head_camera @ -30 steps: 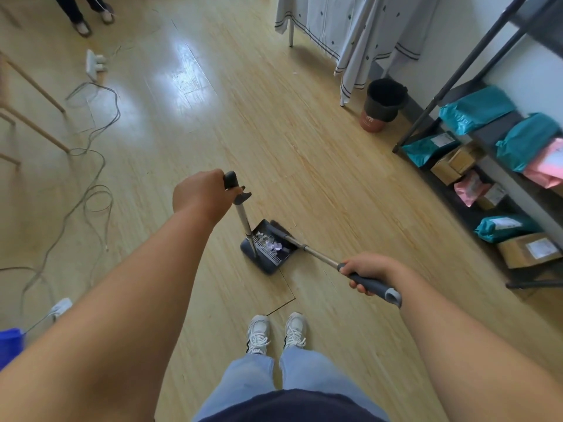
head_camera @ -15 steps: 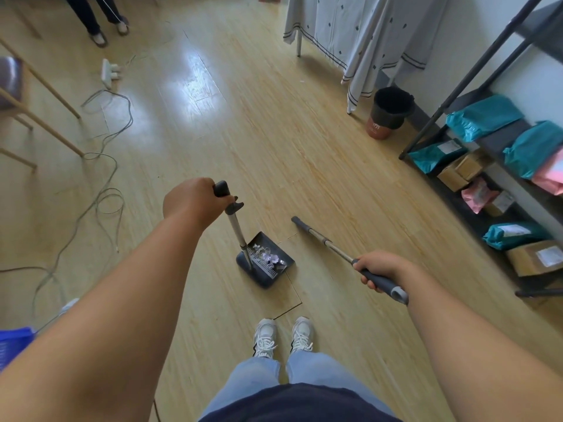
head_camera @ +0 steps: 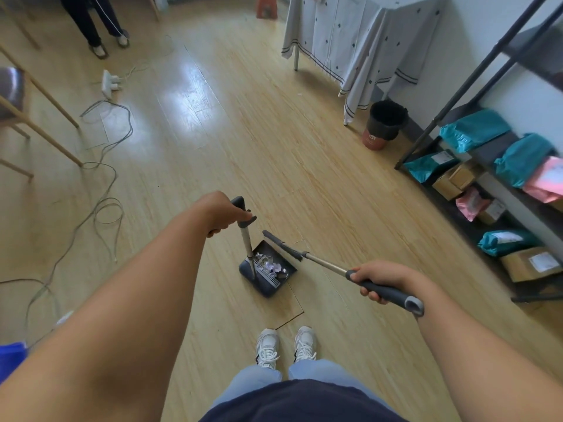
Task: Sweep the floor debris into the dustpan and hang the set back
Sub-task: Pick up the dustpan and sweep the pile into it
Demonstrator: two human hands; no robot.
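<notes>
A dark grey dustpan (head_camera: 264,288) sits on the wooden floor in front of my feet, with pale scraps of debris (head_camera: 272,265) lying inside by its comb teeth. Its upright metal handle (head_camera: 246,239) is gripped at the top by my left hand (head_camera: 221,212). My right hand (head_camera: 384,278) holds the grey grip of the broom (head_camera: 327,264). The broom's dark head (head_camera: 281,245) hovers over the pan's far right edge.
Loose cables (head_camera: 103,166) and a power strip (head_camera: 109,82) lie at left by chair legs (head_camera: 45,129). A black bin (head_camera: 384,123) stands by a cloth-covered table (head_camera: 353,41). Shelves (head_camera: 493,184) with parcels line the right. Another person's legs (head_camera: 97,25) stand far left.
The broom head lifted out of the dustpan, swung away to the right, then came back over the pan's far edge. The dustpan stayed put, and my view tilted up.
</notes>
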